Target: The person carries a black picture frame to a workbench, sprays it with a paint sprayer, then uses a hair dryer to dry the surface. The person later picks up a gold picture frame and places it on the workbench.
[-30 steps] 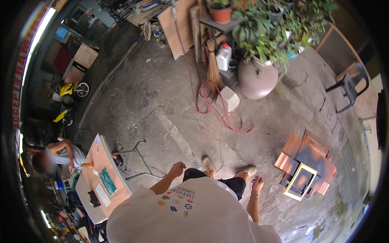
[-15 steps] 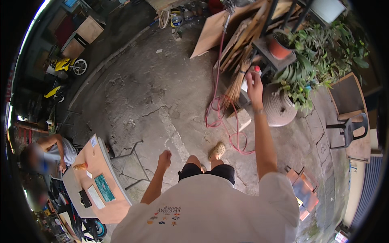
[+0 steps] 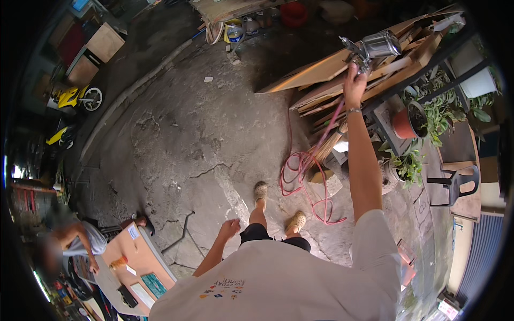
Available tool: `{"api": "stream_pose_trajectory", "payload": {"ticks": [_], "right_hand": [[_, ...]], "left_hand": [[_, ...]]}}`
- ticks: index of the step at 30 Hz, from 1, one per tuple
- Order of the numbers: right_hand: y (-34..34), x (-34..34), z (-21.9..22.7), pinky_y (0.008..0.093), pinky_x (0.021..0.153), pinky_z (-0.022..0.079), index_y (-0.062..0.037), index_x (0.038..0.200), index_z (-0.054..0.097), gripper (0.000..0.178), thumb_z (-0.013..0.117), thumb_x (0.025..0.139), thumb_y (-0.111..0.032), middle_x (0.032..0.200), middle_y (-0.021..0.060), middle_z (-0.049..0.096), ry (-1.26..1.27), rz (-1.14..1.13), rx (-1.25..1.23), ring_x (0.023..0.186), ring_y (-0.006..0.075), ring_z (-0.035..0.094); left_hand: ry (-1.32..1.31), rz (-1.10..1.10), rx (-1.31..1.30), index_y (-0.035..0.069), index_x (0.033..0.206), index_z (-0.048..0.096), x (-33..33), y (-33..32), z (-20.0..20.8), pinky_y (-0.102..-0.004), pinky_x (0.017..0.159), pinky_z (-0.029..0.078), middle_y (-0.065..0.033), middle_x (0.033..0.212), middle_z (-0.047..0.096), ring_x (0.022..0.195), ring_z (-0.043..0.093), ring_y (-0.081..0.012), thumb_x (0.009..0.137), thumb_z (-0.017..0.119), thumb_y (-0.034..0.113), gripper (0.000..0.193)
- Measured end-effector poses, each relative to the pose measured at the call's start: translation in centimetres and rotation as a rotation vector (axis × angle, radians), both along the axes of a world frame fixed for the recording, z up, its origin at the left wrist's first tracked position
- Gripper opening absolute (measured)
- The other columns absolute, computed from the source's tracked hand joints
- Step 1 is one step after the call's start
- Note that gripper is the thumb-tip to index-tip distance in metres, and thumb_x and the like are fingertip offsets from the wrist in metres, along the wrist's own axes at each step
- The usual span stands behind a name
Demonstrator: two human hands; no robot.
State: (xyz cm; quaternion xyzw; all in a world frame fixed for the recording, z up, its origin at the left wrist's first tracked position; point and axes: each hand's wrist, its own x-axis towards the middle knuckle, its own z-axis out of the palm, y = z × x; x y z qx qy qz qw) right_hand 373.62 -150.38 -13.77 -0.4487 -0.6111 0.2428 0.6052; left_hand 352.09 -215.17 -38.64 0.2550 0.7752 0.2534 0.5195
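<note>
My right hand, arm stretched far ahead, is closed around the lower part of a metal spray gun with a silver cup. A pink hose runs down from beneath that hand and lies in loops on the concrete. Behind the gun leans a stack of wooden boards. My left hand hangs low in front of my body, fingers loosely curled, with nothing seen in it.
A straw broom and a pale block stand beside the hose loops. To the right are a potted plant on a dark stand and a black chair. At lower left, a person sits by a table.
My right hand has moved from beside a red-capped item near the broom, up and farther out to the spray gun. I have stepped forward, and my left hand has shifted slightly right and down.
</note>
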Motion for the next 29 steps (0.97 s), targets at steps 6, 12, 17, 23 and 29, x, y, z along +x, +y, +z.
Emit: {"api": "stream_pose_trajectory", "payload": {"ticks": [6, 12, 17, 23, 29], "right_hand": [[-7.0, -0.5, 5.4, 0.0246, 0.058, 0.055, 0.0015, 0.105, 0.052, 0.017, 0.057, 0.101, -0.014, 0.075, 0.0059, 0.063, 0.2, 0.105, 0.068, 0.062, 0.014, 0.067], [-22.8, 3.5, 12.7, 0.0281, 0.056, 0.055, 0.0047, 0.13, 0.049, 0.037, 0.061, 0.098, -0.01, 0.119, 0.0158, 0.065, 0.252, 0.085, -0.179, 0.06, 0.0155, 0.067], [-38.2, 10.2, 13.2, 0.0318, 0.068, 0.052, 0.0007, 0.108, 0.062, 0.023, 0.064, 0.085, 0.004, 0.089, 0.0082, 0.064, 0.219, -0.25, -0.241, 0.075, 0.0177, 0.064], [-57.1, 22.1, 13.7, 0.0292, 0.075, 0.051, -0.0003, 0.111, 0.049, 0.029, 0.065, 0.087, -0.003, 0.1, 0.0089, 0.06, 0.323, -0.343, -0.043, 0.086, 0.0153, 0.061], [-78.5, 33.0, 9.3, 0.03, 0.085, 0.052, -0.0009, 0.125, 0.062, 0.045, 0.07, 0.092, -0.03, 0.114, 0.0133, 0.068, 0.512, -0.725, -0.014, 0.094, 0.0159, 0.063]], "left_hand": [[0.226, -0.37, 0.42, 0.002, 0.1, 0.066, -2.3, 22.2, 10.3, -0.0436, 0.077, 0.048, -0.0199, 0.094, 0.065, 0.092, 0.062, -0.0375, 0.097, 0.057, 0.035, 0.035], [0.158, -0.519, 1.165, 0.003, 0.127, 0.056, 11.9, 32.5, 20.6, -0.0412, 0.089, 0.05, -0.0185, 0.117, 0.063, 0.107, 0.063, -0.0311, 0.086, 0.074, 0.027, 0.051], [-0.518, -0.921, 0.814, 0.001, 0.108, 0.065, 24.9, 25.3, 11.3, -0.0434, 0.071, 0.052, -0.0186, 0.093, 0.071, 0.083, 0.069, -0.0332, 0.088, 0.064, 0.012, 0.023], [-0.352, -1.66, 0.668, 0.002, 0.103, 0.067, 33.5, 12.0, 6.0, -0.0465, 0.073, 0.051, -0.0203, 0.086, 0.07, 0.086, 0.067, -0.0395, 0.09, 0.059, 0.015, 0.02], [-0.016, -2.071, 0.305, 0.004, 0.098, 0.069, 36.6, 2.8, 1.0, -0.0452, 0.074, 0.052, -0.0156, 0.084, 0.071, 0.083, 0.07, -0.0339, 0.089, 0.068, 0.032, 0.029]]}}
